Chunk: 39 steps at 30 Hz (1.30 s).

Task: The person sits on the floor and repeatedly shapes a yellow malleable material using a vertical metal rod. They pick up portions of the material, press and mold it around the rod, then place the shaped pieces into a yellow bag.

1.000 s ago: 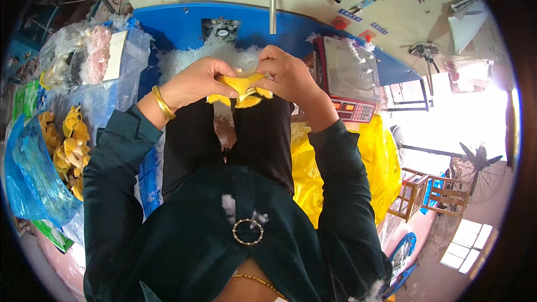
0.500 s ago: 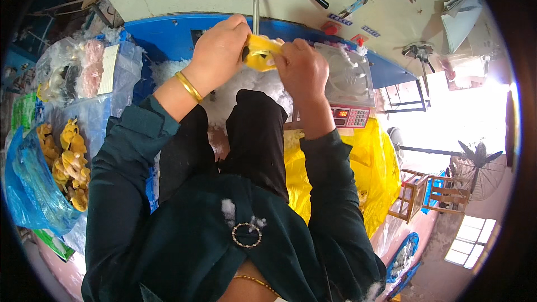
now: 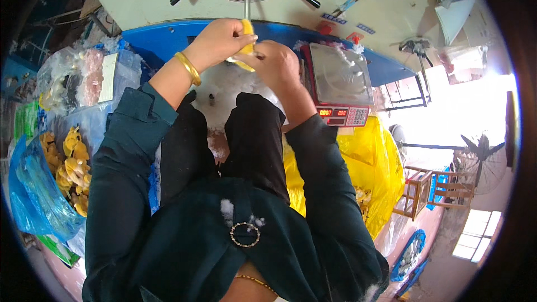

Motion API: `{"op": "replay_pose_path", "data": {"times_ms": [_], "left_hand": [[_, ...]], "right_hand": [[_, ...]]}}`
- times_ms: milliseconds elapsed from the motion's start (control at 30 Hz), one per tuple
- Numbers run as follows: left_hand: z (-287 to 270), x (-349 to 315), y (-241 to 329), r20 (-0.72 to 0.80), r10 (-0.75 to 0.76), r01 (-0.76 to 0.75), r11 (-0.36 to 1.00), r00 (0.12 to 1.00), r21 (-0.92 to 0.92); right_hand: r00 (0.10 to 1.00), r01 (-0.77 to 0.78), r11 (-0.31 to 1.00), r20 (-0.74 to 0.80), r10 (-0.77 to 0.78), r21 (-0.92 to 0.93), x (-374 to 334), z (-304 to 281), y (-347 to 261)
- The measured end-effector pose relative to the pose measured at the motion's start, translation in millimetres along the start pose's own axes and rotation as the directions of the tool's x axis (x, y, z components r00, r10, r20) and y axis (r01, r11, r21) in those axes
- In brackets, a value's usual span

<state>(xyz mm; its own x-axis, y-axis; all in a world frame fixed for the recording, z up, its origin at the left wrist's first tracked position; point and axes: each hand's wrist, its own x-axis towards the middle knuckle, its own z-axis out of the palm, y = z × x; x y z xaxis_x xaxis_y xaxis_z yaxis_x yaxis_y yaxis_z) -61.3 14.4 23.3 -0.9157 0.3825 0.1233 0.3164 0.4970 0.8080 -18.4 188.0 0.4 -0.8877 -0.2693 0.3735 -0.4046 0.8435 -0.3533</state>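
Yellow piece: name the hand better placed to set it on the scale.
Right, probably: the right hand is nearer the scale, which lies to the right; the left hand is farther away. Both are at the yellow piece.

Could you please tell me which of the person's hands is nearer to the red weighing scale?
The right hand: it is just left of the red weighing scale. The left hand is farther left, on the right hand's far side.

Left of the cloth piece [image 3: 248,27] lies a bag [image 3: 40,193], right a scale [image 3: 342,78], ahead a tube [image 3: 247,3].
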Motion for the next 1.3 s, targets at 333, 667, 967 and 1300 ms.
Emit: {"op": "replay_pose_path", "data": {"times_ms": [333,667,967,1300], "left_hand": [[-20,57,-9,-0.029,0.158,-0.148,0.967,0.987,0.206],[-4,8,6,-0.032,0.087,-0.082,0.988,0.996,0.128],[3,-23,10,-0.105,0.257,-0.230,0.949,0.961,0.214],[2,-8,-7,0.029,-0.015,0.018,0.995,0.999,-0.094]], "right_hand": [[0.907,-0.333,0.823,0.396,0.145,0.461,24,-50,-23],[0.938,-0.345,0.809,0.177,0.297,0.475,2,-22,-26],[0.933,-0.338,0.754,0.303,0.192,0.563,-7,-16,19],[0.828,0.011,1.000,-0.560,0.006,0.026,-27,12,-9]]}}
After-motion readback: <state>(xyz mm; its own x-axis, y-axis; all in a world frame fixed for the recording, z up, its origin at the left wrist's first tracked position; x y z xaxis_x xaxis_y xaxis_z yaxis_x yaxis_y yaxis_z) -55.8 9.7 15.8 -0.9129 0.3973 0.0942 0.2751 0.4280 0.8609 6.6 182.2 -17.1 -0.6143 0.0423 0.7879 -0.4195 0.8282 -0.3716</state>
